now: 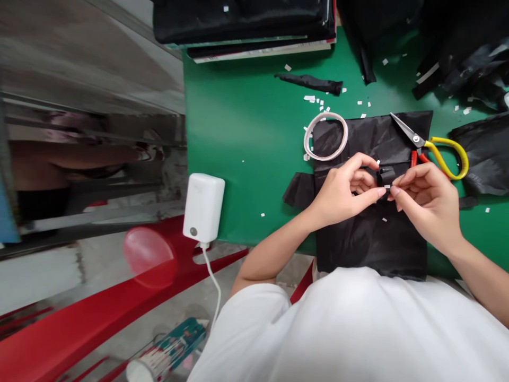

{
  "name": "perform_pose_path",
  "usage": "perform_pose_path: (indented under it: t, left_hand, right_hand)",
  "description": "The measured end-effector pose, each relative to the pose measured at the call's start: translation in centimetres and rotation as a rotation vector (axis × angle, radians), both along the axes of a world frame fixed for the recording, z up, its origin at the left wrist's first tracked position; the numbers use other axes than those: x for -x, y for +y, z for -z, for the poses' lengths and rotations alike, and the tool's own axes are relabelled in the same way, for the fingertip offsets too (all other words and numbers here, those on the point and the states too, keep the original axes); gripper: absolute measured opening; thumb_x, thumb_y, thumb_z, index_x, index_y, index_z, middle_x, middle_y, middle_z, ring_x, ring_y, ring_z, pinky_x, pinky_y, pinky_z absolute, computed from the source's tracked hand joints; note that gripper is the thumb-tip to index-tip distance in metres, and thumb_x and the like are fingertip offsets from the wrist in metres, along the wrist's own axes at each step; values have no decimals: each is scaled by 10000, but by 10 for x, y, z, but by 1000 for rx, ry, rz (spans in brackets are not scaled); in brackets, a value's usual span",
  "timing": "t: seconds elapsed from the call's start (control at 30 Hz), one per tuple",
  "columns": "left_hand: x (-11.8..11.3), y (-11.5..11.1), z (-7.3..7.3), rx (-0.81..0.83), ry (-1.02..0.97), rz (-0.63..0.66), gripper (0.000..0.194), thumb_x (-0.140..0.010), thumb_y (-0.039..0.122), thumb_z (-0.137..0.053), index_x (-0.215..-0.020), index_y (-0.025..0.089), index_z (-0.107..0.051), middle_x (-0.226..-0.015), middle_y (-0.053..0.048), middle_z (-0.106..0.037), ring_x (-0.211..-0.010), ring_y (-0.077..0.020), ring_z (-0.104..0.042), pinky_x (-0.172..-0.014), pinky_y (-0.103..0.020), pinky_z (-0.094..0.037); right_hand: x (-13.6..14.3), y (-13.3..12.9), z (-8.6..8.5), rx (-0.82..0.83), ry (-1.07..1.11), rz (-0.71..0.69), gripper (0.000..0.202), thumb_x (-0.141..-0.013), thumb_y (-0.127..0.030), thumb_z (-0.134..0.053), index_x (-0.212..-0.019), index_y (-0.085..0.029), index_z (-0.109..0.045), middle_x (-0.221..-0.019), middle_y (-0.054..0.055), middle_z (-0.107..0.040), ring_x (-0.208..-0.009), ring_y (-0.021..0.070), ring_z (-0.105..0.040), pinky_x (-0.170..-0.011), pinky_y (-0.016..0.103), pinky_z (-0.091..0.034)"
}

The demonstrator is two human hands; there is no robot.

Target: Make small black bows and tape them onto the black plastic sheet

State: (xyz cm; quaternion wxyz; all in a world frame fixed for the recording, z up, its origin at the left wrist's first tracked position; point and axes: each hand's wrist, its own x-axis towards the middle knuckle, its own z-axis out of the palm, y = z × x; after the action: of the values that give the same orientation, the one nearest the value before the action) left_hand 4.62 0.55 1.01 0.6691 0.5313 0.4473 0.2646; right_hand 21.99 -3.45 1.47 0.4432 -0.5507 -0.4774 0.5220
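Note:
A large piece of black fabric (369, 244) lies over the table's front edge. Above it, my left hand (350, 185) grips a folded black fabric strip (385, 175) between thumb and fingers. My right hand (429, 201) is closed in a pinch right beside the left thumb, at a small white piece (387, 187) on the strip; its fingertips partly hide what they hold. Scissors (416, 139) with yellow and red handles lie part-open on the fabric, just beyond my right hand. A roll of white tape (345, 132) rests on the fabric's far left corner.
Small white scraps (310, 98) dot the green table (246, 122). A narrow black strip (312, 82) lies farther back, with stacked black material (242, 21) behind it and more black fabric (485, 154) at right. A white cabled device (204, 207) hangs near a red chair (159, 254).

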Motion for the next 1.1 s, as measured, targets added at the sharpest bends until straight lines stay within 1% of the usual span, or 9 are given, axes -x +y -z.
perform_pose_path:
  t: [0.2,0.33,0.47,0.6,0.7,0.83,0.97,1.03,1.1]
  left_hand:
    - [-5,-2,2,-12,21,-82,316,-710,177,-718,-943,177,-506,-725,38,-637,-646,-82,-654,-650,-187,-546]
    - [-5,-2,2,-12,-17,-68,279,-726,145,-692,-938,170,-511,-725,38,-636,-643,-71,-646,-652,-179,-545]
    - [-3,-1,0,-3,-63,-14,292,-738,124,-667,-987,169,-522,-725,37,-647,-647,-73,-650,-645,-177,-541]
    - [-4,-3,0,43,-115,31,276,-739,128,-673,-968,166,-525,-678,47,-621,-610,-70,-634,-618,-182,-539]
    - [-6,-3,3,88,-164,28,275,-745,142,-687,-963,171,-522,-687,45,-620,-623,-71,-637,-631,-188,-549]
    - [-7,-5,5,83,-203,-17,254,-759,157,-690,-938,164,-510,-740,25,-639,-644,-61,-625,-647,-184,-537]
    - [-8,-5,4,30,-162,-62,222,-774,145,-662,-918,156,-494,-787,14,-599,-700,-57,-598,-693,-186,-511]
    - [-7,-4,3,14,-140,-83,216,-784,146,-645,-932,160,-488,-805,14,-568,-719,-62,-581,-699,-194,-503]
    - [-6,-3,2,-5,-123,-72,212,-790,143,-632,-940,164,-483,-826,11,-552,-739,-67,-571,-716,-201,-498]
  right_hand:
    - [0,-4,4,-138,-225,-31,178,-804,-119,-642,-883,-242,-541,-816,-14,-646,-698,122,-678,-633,224,-589]
    - [1,-4,6,-235,-340,-69,201,-804,-95,-624,-905,-242,-534,-809,-17,-635,-684,115,-668,-626,216,-582]
    - [1,-3,6,-288,-338,-115,257,-782,-66,-615,-939,-240,-512,-792,-29,-622,-652,104,-651,-598,202,-571]
    - [1,-3,8,-256,-276,-125,288,-772,-39,-585,-927,-250,-464,-744,-43,-572,-603,94,-617,-545,199,-539]
    - [2,-3,10,-218,-179,-95,323,-772,-47,-595,-925,-267,-414,-741,-48,-536,-589,104,-601,-512,220,-525]
    - [3,-4,11,-173,-121,-46,377,-773,-68,-626,-994,-285,-410,-758,-43,-567,-624,127,-623,-554,261,-563]
    - [1,-5,11,-127,-188,-68,441,-800,-101,-618,-1156,-278,-428,-727,-48,-603,-569,127,-625,-551,265,-575]
    - [0,-5,11,-182,-265,-101,440,-818,-118,-609,-1199,-265,-444,-725,-40,-618,-544,119,-616,-533,252,-568]
    - [-2,-3,10,-299,-385,-118,444,-820,-145,-632,-1218,-250,-465,-764,-16,-636,-557,117,-612,-523,243,-555]
